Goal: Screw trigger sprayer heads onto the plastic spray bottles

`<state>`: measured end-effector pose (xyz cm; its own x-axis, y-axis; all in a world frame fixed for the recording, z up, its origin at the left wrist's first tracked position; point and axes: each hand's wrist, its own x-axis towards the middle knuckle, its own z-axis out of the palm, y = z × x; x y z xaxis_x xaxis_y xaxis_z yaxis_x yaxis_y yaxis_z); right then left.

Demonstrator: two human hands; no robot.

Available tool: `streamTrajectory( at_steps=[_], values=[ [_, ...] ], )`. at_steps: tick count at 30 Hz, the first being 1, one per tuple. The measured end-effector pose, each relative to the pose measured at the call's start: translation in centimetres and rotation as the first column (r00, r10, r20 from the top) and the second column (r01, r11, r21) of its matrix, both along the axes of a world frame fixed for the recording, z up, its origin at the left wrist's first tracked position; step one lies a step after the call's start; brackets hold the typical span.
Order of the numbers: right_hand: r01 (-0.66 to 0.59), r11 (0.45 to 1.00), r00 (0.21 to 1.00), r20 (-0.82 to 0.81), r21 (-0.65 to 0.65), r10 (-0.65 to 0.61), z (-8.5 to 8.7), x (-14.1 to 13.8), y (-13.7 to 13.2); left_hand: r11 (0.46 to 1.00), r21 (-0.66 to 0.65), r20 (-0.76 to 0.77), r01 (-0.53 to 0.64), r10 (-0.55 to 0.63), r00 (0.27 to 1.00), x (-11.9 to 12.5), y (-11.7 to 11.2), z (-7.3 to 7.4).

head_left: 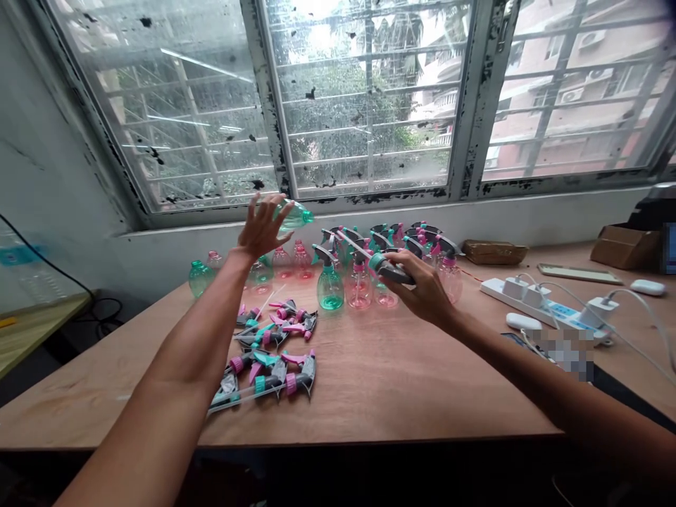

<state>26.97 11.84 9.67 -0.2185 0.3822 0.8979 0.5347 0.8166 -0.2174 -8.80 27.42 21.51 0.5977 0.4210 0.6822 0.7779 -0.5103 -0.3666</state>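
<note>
My left hand [263, 229] is raised above the table with a small green plastic bottle [293, 215] in its fingers, the bottle lying sideways with its neck to the right. My right hand [417, 285] grips a grey spray trigger head [389, 268] with a teal collar; its thin dip tube points up to the left toward the bottle. Below my hands stands a row of finished green and pink spray bottles [330, 285]. Loose spray heads [274, 352] lie in a pile on the wooden table [396, 380].
Several empty green and pink bottles [201, 277] stand at the back left under the window. A white power strip [549, 306] with plugs and cables lies at the right, beside a white mouse [647, 286], a phone [578, 272] and a cardboard box [626, 246].
</note>
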Motion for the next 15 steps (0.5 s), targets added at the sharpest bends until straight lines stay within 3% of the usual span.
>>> streamTrajectory(
  at_steps=[9,15],
  values=[
    [-0.004,1.0,1.0,0.011,0.019,0.004,-1.0,0.4,2.9,0.996,0.014,-0.156,0.092,-0.088,0.984,4.6,1.2,-2.3],
    [0.025,0.999,0.999,-0.029,-0.043,-0.027,-0.3,0.1,4.9,0.985,0.036,-0.258,0.17,-0.155,0.954,7.1,0.7,-2.2]
  ],
)
